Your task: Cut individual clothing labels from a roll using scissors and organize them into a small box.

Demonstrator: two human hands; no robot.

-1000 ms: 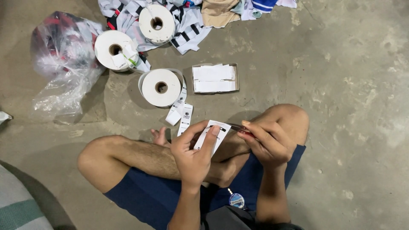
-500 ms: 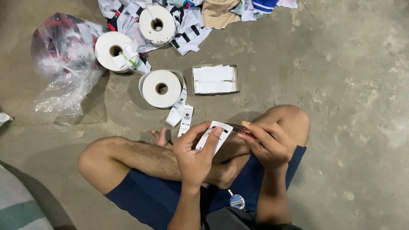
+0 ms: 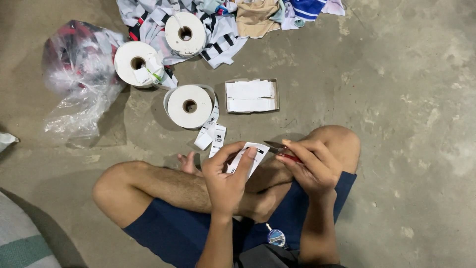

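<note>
I sit cross-legged on a concrete floor. My left hand (image 3: 225, 171) pinches a white printed label tag (image 3: 250, 156) between thumb and fingers, above my knees. My right hand (image 3: 310, 164) grips red-handled scissors (image 3: 280, 149), whose blades point left and meet the tag's right edge. A strip of white labels (image 3: 212, 134) trails from the nearest white roll (image 3: 188, 105) down toward my left hand.
Two more white label rolls (image 3: 136, 63) (image 3: 185, 33) lie at the back left, partly on a heap of striped clothes (image 3: 223, 25). A small box of cut labels (image 3: 251, 96) sits beyond my hands. A crumpled clear plastic bag (image 3: 74, 79) lies at the left.
The tag in my left hand has tilted and shifted slightly toward the scissors. Both hands stay in nearly the same place.
</note>
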